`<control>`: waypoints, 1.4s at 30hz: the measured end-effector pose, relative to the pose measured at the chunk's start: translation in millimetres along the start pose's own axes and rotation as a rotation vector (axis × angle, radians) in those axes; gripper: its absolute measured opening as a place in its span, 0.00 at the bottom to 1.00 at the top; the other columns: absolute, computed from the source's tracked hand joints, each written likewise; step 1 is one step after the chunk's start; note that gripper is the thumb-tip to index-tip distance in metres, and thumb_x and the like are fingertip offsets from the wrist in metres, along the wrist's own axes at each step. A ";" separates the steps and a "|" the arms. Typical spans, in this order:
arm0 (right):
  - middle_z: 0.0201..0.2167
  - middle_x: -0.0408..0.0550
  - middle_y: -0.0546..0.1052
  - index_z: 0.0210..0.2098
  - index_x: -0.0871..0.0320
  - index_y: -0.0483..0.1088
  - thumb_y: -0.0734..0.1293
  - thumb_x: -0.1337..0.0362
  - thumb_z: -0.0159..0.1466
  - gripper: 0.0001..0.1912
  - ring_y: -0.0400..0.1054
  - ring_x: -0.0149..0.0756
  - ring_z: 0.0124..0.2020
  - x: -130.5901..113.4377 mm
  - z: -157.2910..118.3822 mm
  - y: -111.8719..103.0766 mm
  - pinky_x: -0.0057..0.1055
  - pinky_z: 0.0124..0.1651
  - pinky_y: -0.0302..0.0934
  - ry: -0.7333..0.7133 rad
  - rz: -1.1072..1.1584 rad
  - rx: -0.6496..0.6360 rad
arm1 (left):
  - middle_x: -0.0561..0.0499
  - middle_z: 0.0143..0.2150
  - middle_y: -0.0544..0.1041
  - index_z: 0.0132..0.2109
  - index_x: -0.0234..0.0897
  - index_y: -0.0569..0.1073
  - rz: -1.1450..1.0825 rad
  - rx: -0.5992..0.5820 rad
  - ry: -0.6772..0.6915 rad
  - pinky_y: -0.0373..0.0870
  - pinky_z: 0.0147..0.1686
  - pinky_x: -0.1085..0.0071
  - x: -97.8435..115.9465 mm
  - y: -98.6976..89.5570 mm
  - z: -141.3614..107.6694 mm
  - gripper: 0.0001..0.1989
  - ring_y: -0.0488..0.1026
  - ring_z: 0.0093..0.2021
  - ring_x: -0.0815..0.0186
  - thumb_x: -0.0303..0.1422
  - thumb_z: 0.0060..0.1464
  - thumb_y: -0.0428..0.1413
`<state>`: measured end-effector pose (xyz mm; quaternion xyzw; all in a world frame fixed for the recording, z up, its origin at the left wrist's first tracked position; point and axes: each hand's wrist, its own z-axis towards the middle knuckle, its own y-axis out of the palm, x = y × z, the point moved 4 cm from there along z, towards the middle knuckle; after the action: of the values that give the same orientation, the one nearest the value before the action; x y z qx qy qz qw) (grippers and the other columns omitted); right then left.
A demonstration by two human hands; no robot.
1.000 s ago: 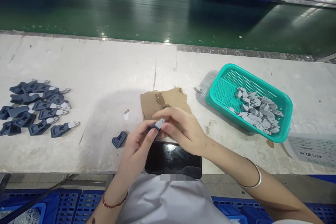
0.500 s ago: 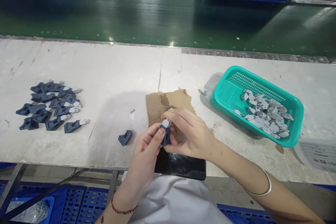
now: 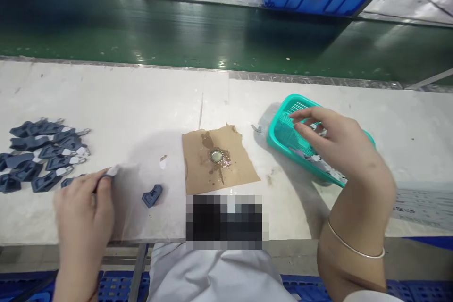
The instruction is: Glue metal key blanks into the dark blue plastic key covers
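Your two hands stand well apart, and the step in hand looks like a split one: setting down a finished piece on one side, fetching a small part on the other. At the left of the frame, your left hand has its grip closed on a dark piece with a pale tip, pinched between thumb and fingers beside the group of dark blue pieces; whether it touches the surface, you cannot tell from here. At the right, your right hand is over the teal basket, its grip parted, with nothing visible between thumb and fingers; contact with the grey parts is hidden. By my judgement, the next move calls for a light release on the left, clear of the neighbouring pieces, and a narrow pinch on one part on the right. Your left forearm rises from the bottom edge, knuckles up; your right wrist bends sharply, fingers pointing left. One lone dark blue piece lies left of centre, and the stained cardboard with a round cap on it lies mid-frame, touched by neither hand.
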<state>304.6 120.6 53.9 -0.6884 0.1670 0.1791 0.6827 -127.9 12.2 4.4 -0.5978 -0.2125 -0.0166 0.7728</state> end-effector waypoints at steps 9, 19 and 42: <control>0.38 0.53 0.84 0.43 0.54 0.81 0.72 0.56 0.61 0.13 0.77 0.47 0.33 56.1 -3.6 -1.5 0.39 0.29 0.68 0.271 -0.146 -0.371 | 0.41 0.51 0.80 0.53 0.41 0.77 0.005 0.043 0.193 0.67 0.60 0.48 -0.7 -5.5 -0.6 0.15 0.76 0.57 0.43 0.40 0.65 0.53; 0.33 0.51 0.83 0.36 0.55 0.79 0.69 0.54 0.63 0.11 0.76 0.43 0.29 58.1 3.0 10.6 0.37 0.25 0.67 0.215 -0.085 -0.244 | 0.49 0.53 0.77 0.62 0.53 0.70 -0.017 -0.368 0.437 0.73 0.47 0.63 -11.7 10.2 -19.6 0.23 0.78 0.51 0.52 0.43 0.61 0.61; 0.35 0.45 0.81 0.43 0.57 0.75 0.70 0.64 0.70 0.04 0.74 0.33 0.33 -69.0 -13.6 66.8 0.29 0.37 0.68 -0.473 0.425 -0.186 | 0.51 0.39 0.84 0.40 0.39 0.76 -1.328 -0.531 -0.565 0.76 0.42 0.74 99.7 46.7 -36.5 0.13 0.80 0.37 0.68 0.37 0.51 0.70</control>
<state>212.4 105.1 27.9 -0.6368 0.1267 0.4872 0.5840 -12.8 14.3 -10.9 -0.4918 -0.7052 -0.3743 0.3475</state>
